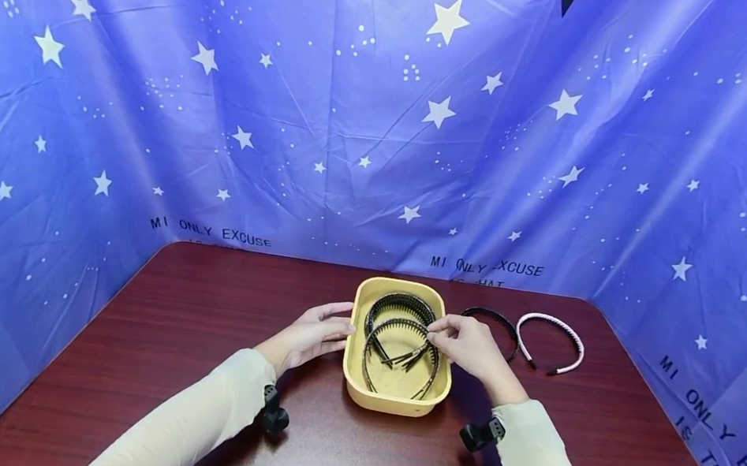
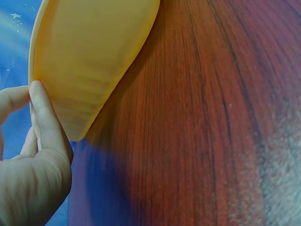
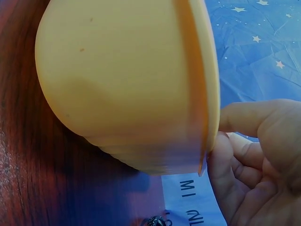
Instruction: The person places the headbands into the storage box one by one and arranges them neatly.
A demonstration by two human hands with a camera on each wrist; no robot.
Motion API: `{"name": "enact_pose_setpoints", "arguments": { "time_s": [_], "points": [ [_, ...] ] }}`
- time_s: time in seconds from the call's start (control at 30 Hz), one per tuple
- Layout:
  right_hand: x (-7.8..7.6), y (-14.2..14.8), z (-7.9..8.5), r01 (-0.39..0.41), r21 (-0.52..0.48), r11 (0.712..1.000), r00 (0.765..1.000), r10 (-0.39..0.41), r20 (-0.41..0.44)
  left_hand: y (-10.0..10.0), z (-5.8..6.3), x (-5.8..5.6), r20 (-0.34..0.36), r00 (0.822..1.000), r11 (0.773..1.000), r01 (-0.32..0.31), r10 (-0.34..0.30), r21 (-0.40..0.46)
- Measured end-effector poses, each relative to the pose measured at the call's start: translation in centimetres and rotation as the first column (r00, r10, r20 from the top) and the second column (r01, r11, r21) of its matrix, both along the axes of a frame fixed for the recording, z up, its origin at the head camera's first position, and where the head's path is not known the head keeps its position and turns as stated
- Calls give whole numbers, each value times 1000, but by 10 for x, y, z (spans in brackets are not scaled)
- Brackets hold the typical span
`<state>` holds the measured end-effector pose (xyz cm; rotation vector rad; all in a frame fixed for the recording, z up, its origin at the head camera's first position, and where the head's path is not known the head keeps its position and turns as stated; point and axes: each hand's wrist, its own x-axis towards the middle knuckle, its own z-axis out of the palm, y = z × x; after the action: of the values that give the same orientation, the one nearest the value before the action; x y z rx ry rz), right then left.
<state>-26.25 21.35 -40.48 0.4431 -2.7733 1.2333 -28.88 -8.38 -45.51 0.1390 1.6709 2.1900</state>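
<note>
A yellow plastic tub (image 1: 392, 403) stands on the table with several black toothed headbands (image 1: 400, 300) inside, some overlapping. My left hand (image 1: 309, 335) rests against the tub's left side, its fingers fairly straight; in the left wrist view, the fingertips (image 2: 40, 94) touch the wall near the rim. Over the right rim, my right hand (image 1: 468, 346) pinches a black headband (image 1: 368, 344) that lies nearest the front inside the tub. The right wrist view shows the curled fingers (image 3: 221, 160) beside the rim, while the tub wall (image 3: 127, 84) hides the headband there.
To the right of the tub, another black headband (image 1: 511, 328) lies on the dark red wooden table (image 1: 230, 284), partly behind my right hand. A pale pink headband (image 1: 576, 341) with dark tips is beside it. Blue star-printed cloth (image 1: 332, 116) surrounds the table's back and sides.
</note>
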Motion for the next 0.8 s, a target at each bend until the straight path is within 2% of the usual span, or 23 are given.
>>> {"name": "enact_pose_setpoints", "arguments": {
  "time_s": [0.5, 0.8],
  "points": [
    [-1, 0, 0, 13, 19, 1000, 1000, -13, 10, -1, 0, 0, 1, 1000, 1000, 3, -3, 6],
    [-1, -1, -1, 19, -7, 1000, 999, -19, 37, -1, 2, 2, 4, 1000, 1000, 8, -8, 13]
  ]
}}
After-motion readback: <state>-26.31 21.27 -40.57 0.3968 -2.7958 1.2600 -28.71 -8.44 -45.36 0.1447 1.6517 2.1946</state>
